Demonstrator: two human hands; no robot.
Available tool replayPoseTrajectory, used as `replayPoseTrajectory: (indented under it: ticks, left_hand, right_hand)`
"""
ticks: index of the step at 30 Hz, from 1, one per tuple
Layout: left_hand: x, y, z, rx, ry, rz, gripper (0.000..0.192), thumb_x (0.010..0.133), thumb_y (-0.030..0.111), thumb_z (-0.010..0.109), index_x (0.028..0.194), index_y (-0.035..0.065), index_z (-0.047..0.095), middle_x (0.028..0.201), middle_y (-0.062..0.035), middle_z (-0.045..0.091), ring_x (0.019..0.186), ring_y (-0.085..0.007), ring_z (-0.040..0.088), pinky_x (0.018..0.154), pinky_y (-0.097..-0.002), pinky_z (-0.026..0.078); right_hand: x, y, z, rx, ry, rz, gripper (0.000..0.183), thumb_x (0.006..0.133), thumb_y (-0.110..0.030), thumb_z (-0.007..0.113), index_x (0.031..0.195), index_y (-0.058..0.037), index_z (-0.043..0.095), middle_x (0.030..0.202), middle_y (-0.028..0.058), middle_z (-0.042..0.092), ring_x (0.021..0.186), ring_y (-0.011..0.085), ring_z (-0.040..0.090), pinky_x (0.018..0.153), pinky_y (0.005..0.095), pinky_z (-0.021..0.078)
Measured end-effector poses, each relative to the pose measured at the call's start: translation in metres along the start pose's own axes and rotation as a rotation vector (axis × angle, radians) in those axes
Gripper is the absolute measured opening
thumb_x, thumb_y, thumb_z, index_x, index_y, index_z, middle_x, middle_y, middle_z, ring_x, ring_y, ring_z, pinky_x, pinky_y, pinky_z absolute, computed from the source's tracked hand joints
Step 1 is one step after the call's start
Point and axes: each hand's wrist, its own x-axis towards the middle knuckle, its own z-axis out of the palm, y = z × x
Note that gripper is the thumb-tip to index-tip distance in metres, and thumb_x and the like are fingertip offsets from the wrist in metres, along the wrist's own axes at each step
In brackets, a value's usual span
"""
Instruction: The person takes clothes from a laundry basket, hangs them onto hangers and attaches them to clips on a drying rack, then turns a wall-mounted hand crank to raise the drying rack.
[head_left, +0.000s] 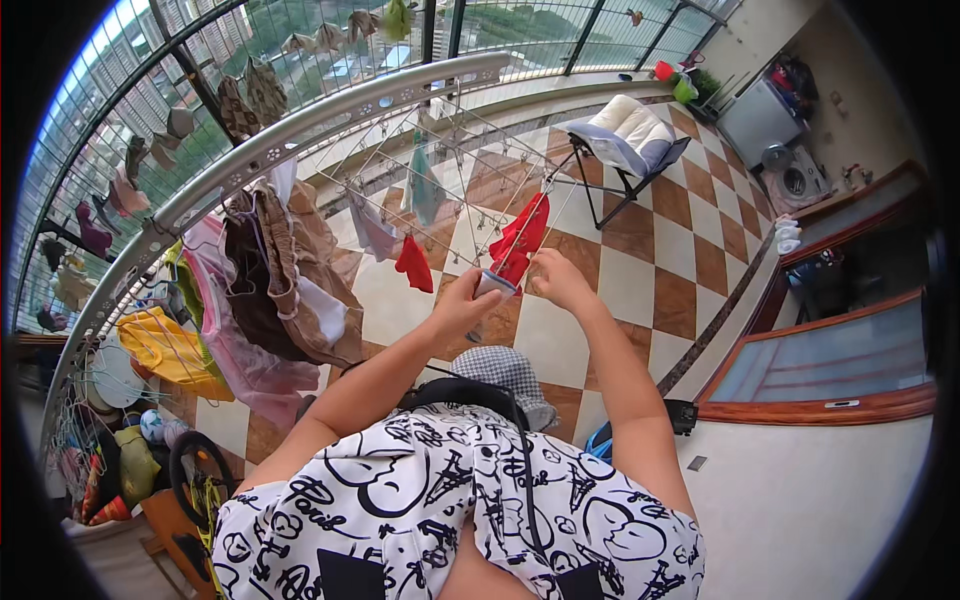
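My left hand (463, 306) grips a small light grey sock with a blue edge (495, 283) at the near side of a wire clip hanger (420, 161). To its right, my right hand (556, 279) is raised beside a hanger wire, its fingers bent; whether it pinches anything is unclear. A red cloth item (523, 231) hangs just beyond my hands. Farther left on the same hanger are a smaller red sock (414, 265), a pale grey sock (370, 229) and a light teal cloth item (424, 184). The hanger hooks onto a curved metal rail (300, 124).
Trousers (255, 277), a pink garment (225, 322) and a yellow garment (165, 349) hang at left. A cushioned folding chair (628, 139) stands beyond the hanger. A houndstooth hat (499, 375) is below my hands. A wood-framed glass panel (832, 356) lies at right.
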Motion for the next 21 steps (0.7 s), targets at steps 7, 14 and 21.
replayPoseTrajectory:
  ticks: [7, 14, 21]
  left_hand:
    - [-0.052, -0.024, -0.011, -0.29, 0.15, -0.049, 0.017, 0.088, 0.008, 0.047, 0.102, -0.0002, 0.053, 0.084, -0.0004, 0.055, 0.076, -0.006, 0.05, 0.067, -0.0203, 0.041]
    - [-0.05, -0.053, -0.036, -0.212, 0.431, -0.028, 0.014, 0.09, 0.009, 0.048, 0.1, 0.001, 0.053, 0.089, 0.0012, 0.056, 0.079, -0.0039, 0.049, 0.071, -0.0191, 0.04]
    - [-0.04, -0.045, -0.03, -0.07, 0.507, -0.04, 0.01, 0.088, 0.007, 0.049, 0.096, 0.0023, 0.054, 0.083, 0.0021, 0.056, 0.07, -0.0039, 0.049, 0.064, -0.0189, 0.04]
  right_hand:
    - [-0.003, -0.001, 0.074, -0.328, -0.029, -0.137, 0.024, 0.07, -0.016, 0.064, 0.091, -0.0059, 0.059, 0.112, 0.0137, 0.052, 0.1, 0.0281, 0.051, 0.081, 0.0404, 0.0448]
    - [-0.009, -0.035, 0.11, -0.121, -0.014, -0.382, 0.019, 0.069, -0.017, 0.063, 0.083, -0.0049, 0.059, 0.087, 0.0112, 0.058, 0.089, 0.0276, 0.054, 0.075, 0.0365, 0.0467]
    - [0.051, 0.031, 0.03, -0.036, 0.585, -0.007, 0.042, 0.074, -0.018, 0.062, 0.111, -0.0011, 0.051, 0.113, 0.0194, 0.053, 0.107, 0.0343, 0.048, 0.092, 0.0441, 0.0364]
